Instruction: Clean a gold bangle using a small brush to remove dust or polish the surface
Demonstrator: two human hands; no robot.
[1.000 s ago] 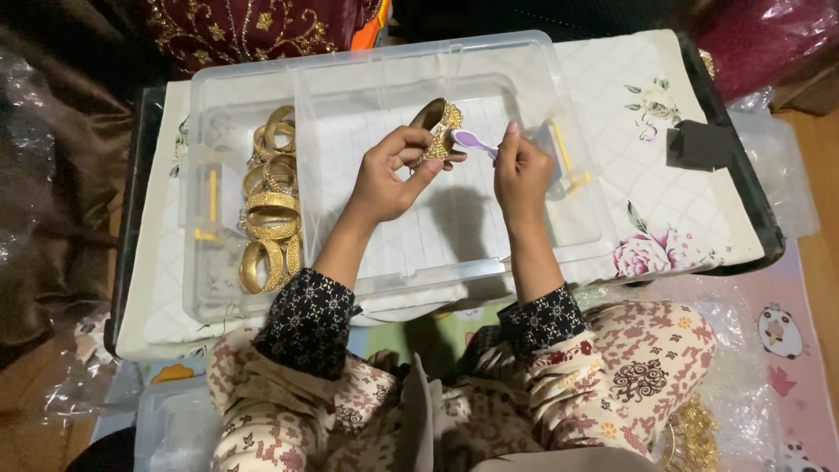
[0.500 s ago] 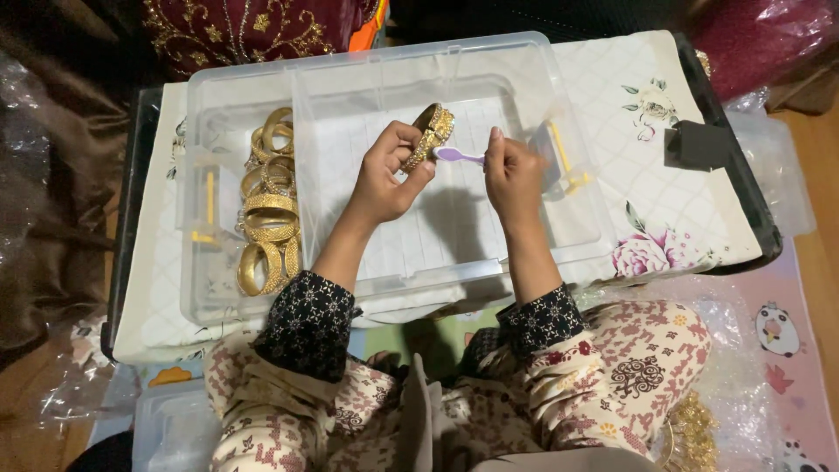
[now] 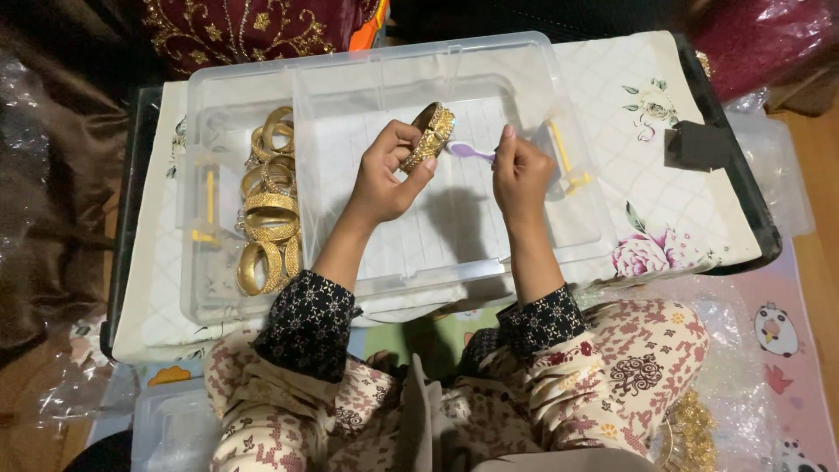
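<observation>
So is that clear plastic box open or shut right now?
Open: the clear box has no lid on top, and gold bangles lie exposed in its left section.

At frame centre we see the left hand [image 3: 384,179] gripping a gold bangle [image 3: 429,135], the right hand [image 3: 517,170] pinching a purple tool [image 3: 468,151] beside it.
</observation>
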